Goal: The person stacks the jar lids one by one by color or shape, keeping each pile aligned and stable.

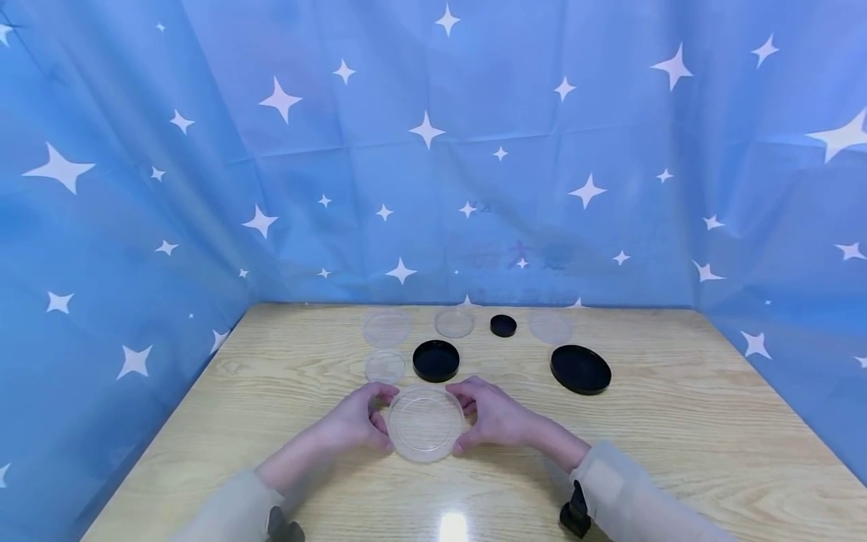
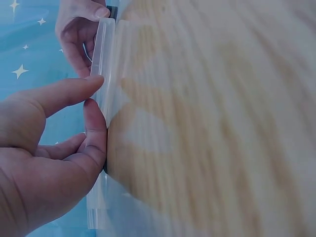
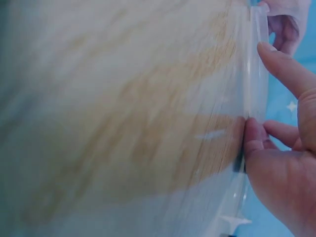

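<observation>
A clear round plastic lid (image 1: 425,425) with a raised inner ring lies low over the wooden table, near its middle. My left hand (image 1: 359,420) grips its left edge, thumb toward me and fingers at the far side. On the opposite edge, my right hand (image 1: 493,414) holds it the same way. Seen edge-on in the left wrist view, the lid (image 2: 102,54) is a thin upright band with fingertips at its rim. A black round dish (image 1: 436,361) sits just beyond the lid, and a small clear disc (image 1: 385,366) is beside that dish to the left.
Along the table's back lie a clear disc (image 1: 387,328), another clear disc (image 1: 454,323), a small black dish (image 1: 503,325) and a faint clear disc (image 1: 550,327). A larger black dish (image 1: 580,369) rests at the right. Blue star-patterned cloth (image 1: 433,173) encloses the table's back and sides.
</observation>
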`<action>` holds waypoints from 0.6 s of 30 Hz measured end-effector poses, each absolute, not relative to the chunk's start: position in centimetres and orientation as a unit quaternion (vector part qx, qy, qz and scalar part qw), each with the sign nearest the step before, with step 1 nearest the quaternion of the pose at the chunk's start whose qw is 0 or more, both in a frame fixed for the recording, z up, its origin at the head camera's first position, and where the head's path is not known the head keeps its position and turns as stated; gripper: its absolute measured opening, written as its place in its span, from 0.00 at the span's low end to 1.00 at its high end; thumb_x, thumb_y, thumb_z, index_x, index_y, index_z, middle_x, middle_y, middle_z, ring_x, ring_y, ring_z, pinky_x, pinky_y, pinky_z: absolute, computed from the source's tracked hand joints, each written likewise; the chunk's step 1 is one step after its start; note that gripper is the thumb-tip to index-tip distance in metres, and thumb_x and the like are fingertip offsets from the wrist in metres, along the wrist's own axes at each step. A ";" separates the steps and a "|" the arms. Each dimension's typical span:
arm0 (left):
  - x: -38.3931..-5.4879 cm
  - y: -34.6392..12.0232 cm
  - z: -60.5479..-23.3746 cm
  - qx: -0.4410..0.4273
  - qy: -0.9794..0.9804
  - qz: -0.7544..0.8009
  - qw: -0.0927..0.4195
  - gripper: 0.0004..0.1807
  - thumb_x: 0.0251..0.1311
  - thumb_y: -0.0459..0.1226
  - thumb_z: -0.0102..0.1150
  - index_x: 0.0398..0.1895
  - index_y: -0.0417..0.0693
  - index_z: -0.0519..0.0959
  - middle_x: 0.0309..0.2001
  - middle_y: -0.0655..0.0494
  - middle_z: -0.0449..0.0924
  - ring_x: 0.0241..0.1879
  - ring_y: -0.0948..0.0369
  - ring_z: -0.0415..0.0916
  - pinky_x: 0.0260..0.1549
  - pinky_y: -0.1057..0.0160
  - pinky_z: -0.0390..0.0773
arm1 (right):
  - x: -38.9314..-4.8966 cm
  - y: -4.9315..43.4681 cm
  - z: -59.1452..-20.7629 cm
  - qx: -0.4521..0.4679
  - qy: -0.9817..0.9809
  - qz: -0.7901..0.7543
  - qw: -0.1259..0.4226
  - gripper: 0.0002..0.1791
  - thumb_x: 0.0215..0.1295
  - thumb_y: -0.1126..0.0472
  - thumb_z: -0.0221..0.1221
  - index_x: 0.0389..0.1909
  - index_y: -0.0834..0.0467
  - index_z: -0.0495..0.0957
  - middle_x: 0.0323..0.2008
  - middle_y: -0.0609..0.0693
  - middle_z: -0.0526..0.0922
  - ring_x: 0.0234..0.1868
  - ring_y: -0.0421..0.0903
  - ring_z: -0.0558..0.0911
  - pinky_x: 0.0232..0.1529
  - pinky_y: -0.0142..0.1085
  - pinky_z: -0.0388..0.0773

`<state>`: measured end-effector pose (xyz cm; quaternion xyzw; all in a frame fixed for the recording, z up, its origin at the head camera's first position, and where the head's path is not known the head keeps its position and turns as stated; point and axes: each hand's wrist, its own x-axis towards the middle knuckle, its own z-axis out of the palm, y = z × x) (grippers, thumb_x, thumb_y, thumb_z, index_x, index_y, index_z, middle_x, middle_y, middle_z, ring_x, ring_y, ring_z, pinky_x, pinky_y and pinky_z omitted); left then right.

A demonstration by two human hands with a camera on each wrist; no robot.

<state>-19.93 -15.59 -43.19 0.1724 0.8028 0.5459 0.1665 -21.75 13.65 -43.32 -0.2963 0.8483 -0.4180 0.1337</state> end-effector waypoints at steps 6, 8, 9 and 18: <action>-19.7 -15.4 -43.0 0.169 0.802 0.549 0.165 0.47 0.37 0.18 0.73 0.68 0.28 0.66 0.58 0.38 0.71 0.33 0.58 0.77 0.29 0.67 0.78 | -21.9 13.9 -43.5 -0.296 0.845 -0.424 0.135 0.51 0.44 0.64 0.81 0.69 0.72 0.67 0.50 0.54 0.74 0.51 0.50 0.76 0.55 0.37 0.79; -19.6 -15.4 -42.9 0.172 0.799 0.552 0.165 0.47 0.37 0.17 0.73 0.68 0.27 0.66 0.58 0.38 0.71 0.33 0.58 0.77 0.29 0.67 0.78 | -21.9 13.9 -43.5 -0.295 0.844 -0.427 0.134 0.51 0.44 0.64 0.81 0.69 0.72 0.67 0.50 0.54 0.74 0.52 0.50 0.76 0.55 0.37 0.79; -19.6 -15.4 -42.9 0.174 0.798 0.554 0.165 0.47 0.37 0.17 0.73 0.68 0.27 0.65 0.57 0.38 0.71 0.33 0.58 0.77 0.29 0.67 0.78 | -21.9 14.0 -43.4 -0.294 0.844 -0.428 0.134 0.51 0.45 0.64 0.81 0.69 0.72 0.67 0.50 0.54 0.74 0.52 0.51 0.76 0.55 0.36 0.79; -19.8 -16.0 -42.7 0.157 0.794 0.563 0.167 0.49 0.41 0.21 0.74 0.71 0.29 0.63 0.63 0.37 0.70 0.33 0.59 0.75 0.29 0.67 0.77 | -22.2 14.3 -43.0 -0.288 0.838 -0.445 0.129 0.51 0.51 0.60 0.79 0.74 0.67 0.64 0.58 0.58 0.74 0.50 0.50 0.78 0.51 0.39 0.80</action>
